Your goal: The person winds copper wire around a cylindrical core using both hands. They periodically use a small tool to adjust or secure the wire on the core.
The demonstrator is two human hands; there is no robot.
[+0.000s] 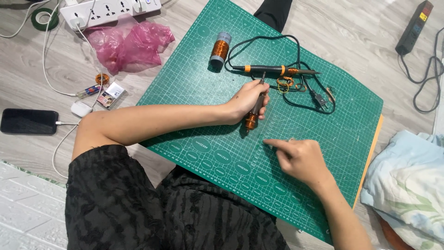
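Near the middle of the green gridded cutting mat [194, 97], the left hand [247, 99] grips a dark rod wound with copper wire [254, 111] while the right hand [300, 159], fingers pinched narrow, seems to pull thin wire, which could snap or slacken if tugged unevenly.

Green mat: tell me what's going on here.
A person sits at a green cutting mat. The left hand grips a rod wound with copper wire, held upright on the mat. The right hand rests fingertips-down on the mat nearby. A soldering iron and a copper wire spool lie beyond, untouched.
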